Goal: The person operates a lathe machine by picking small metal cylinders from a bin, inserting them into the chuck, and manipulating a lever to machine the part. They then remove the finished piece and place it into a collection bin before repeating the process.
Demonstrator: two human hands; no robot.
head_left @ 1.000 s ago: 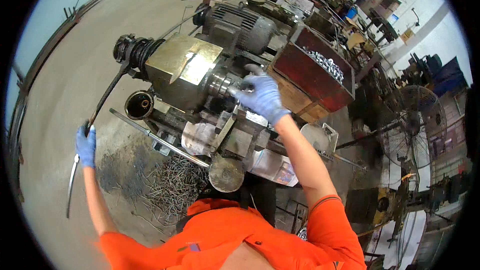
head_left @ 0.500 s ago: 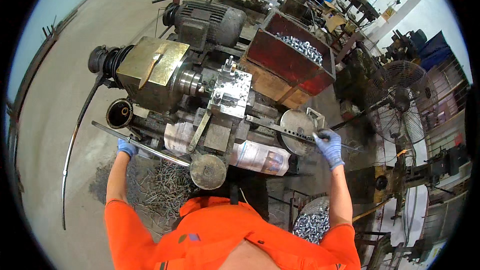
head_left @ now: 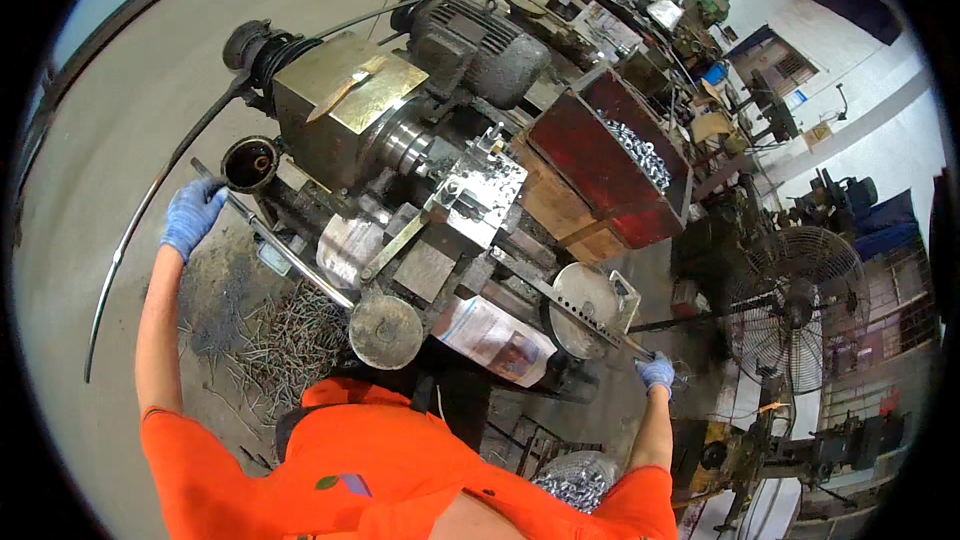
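My left hand (head_left: pixel 192 218), in a light-blue glove, is closed around the outer end of a long round metal lever (head_left: pixel 290 258). This lever slopes down to a round disc (head_left: pixel 385 332) at the lathe's front. My right hand (head_left: pixel 656 373), also gloved, is closed on the end of a flat lever with a row of holes (head_left: pixel 560 302), which runs from the lathe bed past a handwheel (head_left: pixel 584 310). Between my hands is the lathe, with its shiny chuck (head_left: pixel 408 146) and a chip-strewn tool slide (head_left: pixel 478 190).
A red metal bin (head_left: pixel 620 175) of small metal parts stands behind the lathe on wood. Metal shavings (head_left: pixel 275 345) cover the floor at left. A basket of parts (head_left: pixel 578 485) sits near my right side. A large caged fan (head_left: pixel 797 310) stands at right.
My left hand has moved outward and up to the round lever's end. My right hand is lower, at the end of the perforated lever. The whole view has turned and shifted.
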